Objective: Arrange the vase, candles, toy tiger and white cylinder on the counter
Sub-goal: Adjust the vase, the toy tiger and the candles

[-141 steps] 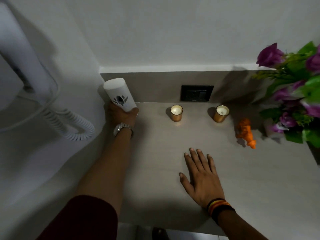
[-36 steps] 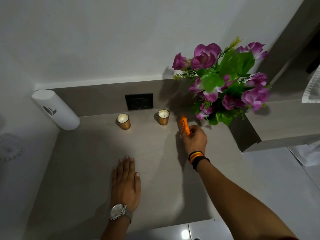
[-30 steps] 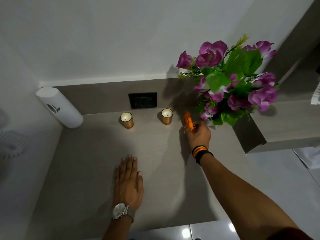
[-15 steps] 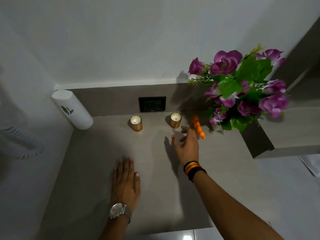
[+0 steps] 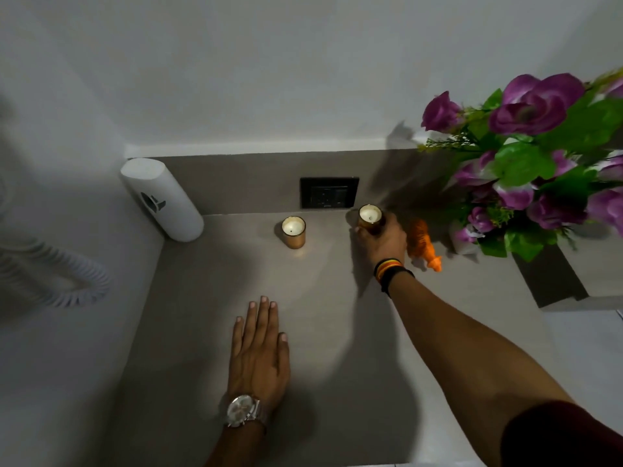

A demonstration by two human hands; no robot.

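My right hand (image 5: 382,240) is wrapped around the right gold candle (image 5: 369,216) at the back of the grey counter (image 5: 209,332). The left gold candle (image 5: 293,231) stands free beside it. An orange toy tiger (image 5: 424,245) stands just right of my right hand. The vase (image 5: 462,238) of purple flowers is at the far right, mostly hidden by leaves. A white cylinder (image 5: 163,199) with a dark logo stands in the back left corner. My left hand (image 5: 259,352) lies flat on the counter near the front, fingers together, holding nothing.
A black wall socket (image 5: 329,192) sits in the backsplash behind the candles. A coiled white cord (image 5: 57,281) hangs on the left wall. A grey raised ledge (image 5: 573,278) borders the counter on the right.
My right hand let go of the toy tiger, which now stands beside the vase, then moved left and closed around the right candle. My left hand stayed flat.
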